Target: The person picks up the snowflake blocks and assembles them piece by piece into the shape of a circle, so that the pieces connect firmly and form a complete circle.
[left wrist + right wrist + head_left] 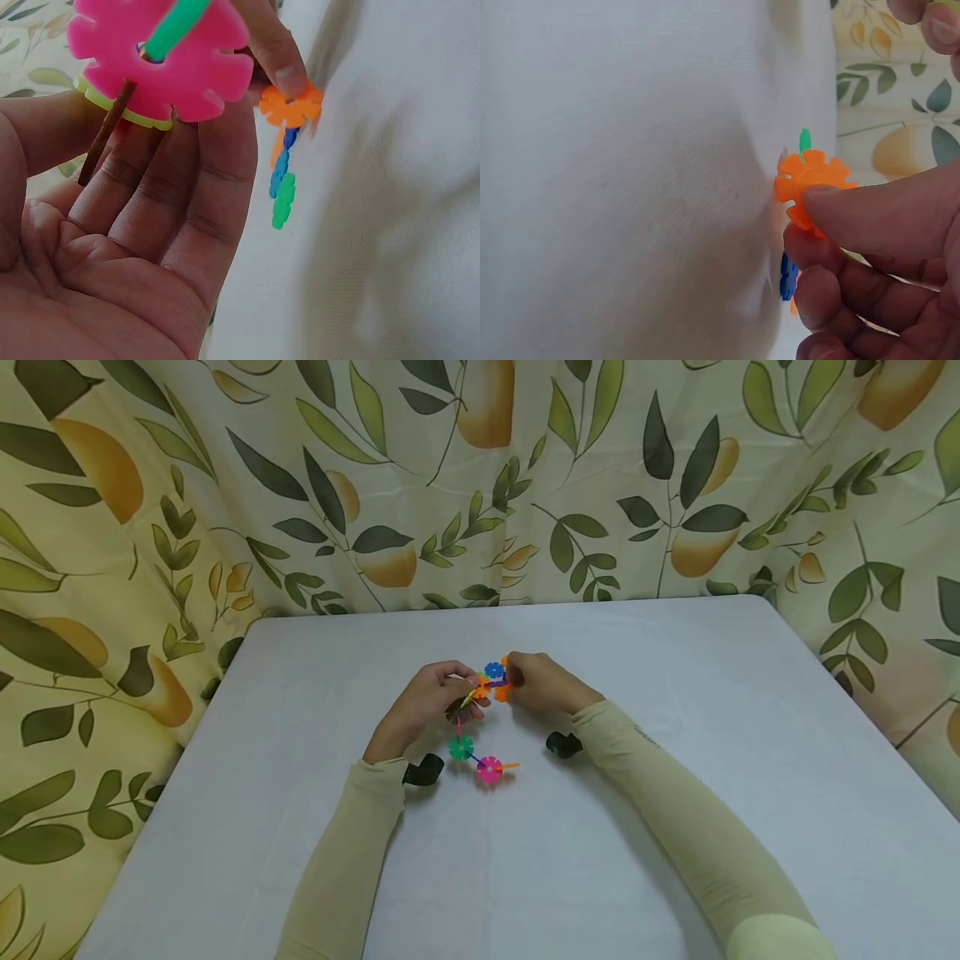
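Note:
Notched plastic snowflake discs in several colours are joined edge to edge. My left hand (431, 702) holds a yellow-green disc (126, 112), partly hidden behind a pink disc (210, 75) in the left wrist view. From this hand a chain hangs toward the table, with a green disc (460, 747) and a pink one at its lower end. My right hand (551, 681) pinches an orange disc (810, 169) between thumb and finger. Close by are a blue disc (493, 670) and more orange discs, in the small space between the two hands.
A white cloth covers the table (300, 827). Behind and at the sides hangs a curtain (577, 485) printed with leaves and fruit. Black wrist cameras (424, 770) protrude beneath both forearms.

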`<act>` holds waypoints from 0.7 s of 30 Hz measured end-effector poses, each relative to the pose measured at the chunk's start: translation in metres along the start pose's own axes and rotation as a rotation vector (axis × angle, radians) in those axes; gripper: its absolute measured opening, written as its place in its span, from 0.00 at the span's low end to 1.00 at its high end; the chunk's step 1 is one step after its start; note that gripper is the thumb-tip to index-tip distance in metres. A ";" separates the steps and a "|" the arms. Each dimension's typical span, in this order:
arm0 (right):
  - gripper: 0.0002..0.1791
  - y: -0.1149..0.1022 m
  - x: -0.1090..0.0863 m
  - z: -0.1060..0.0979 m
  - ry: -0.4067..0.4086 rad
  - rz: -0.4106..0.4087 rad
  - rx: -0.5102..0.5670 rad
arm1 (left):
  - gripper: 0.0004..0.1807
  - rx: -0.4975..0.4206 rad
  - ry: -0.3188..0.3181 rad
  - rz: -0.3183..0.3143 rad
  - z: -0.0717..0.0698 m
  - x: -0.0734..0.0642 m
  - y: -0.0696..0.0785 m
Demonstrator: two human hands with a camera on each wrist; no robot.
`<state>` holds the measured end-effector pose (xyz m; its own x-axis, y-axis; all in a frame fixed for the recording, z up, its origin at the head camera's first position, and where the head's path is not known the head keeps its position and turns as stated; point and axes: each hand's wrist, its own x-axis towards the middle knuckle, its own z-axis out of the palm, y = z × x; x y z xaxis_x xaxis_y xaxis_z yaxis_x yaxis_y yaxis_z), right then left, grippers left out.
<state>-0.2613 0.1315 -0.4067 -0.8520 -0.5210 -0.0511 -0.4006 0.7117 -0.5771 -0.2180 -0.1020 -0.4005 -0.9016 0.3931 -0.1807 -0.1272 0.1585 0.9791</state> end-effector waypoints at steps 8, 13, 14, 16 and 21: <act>0.08 0.004 -0.014 -0.007 0.036 0.002 0.068 | 0.11 0.022 0.001 -0.017 0.001 0.000 0.001; 0.08 0.009 -0.021 -0.011 0.067 -0.005 0.111 | 0.11 0.021 0.011 -0.030 0.000 -0.002 0.002; 0.09 0.011 -0.022 -0.012 0.069 -0.007 0.117 | 0.11 0.017 0.013 -0.033 0.000 -0.002 0.002; 0.10 0.011 -0.026 -0.014 0.075 -0.007 0.127 | 0.11 0.014 0.014 -0.037 0.000 -0.001 0.002; 0.09 0.010 -0.034 -0.019 0.099 -0.010 0.152 | 0.11 0.016 0.011 -0.037 0.000 0.000 0.002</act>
<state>-0.2426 0.1652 -0.3950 -0.8804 -0.4732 0.0317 -0.3601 0.6234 -0.6941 -0.2177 -0.1015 -0.3982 -0.9008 0.3770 -0.2154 -0.1538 0.1869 0.9703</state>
